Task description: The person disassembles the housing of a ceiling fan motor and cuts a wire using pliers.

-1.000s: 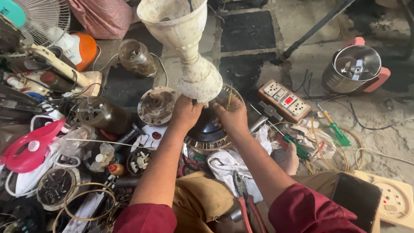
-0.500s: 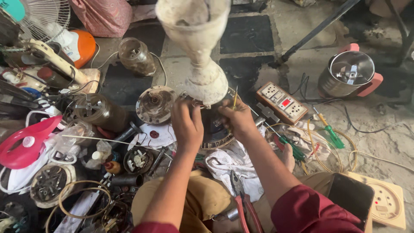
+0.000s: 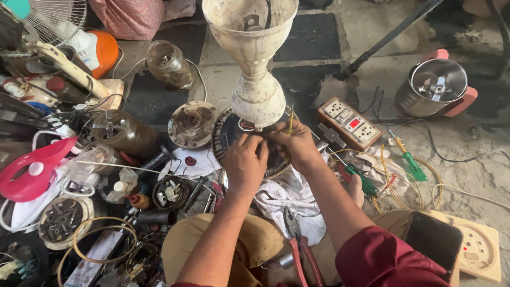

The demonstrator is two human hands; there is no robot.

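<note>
My 2 hands meet over a round fan motor lying on a white cloth just ahead of my knees. My left hand rests curled on the motor's near rim, fingers bent down onto it. My right hand pinches a thin yellow-handled tool upright, its tip hidden at the windings. A dirty cream fan housing rises from the motor's far side. A steel grinder jar stands well apart at right, blade inside. Red-handled pliers lie by my leg.
</note>
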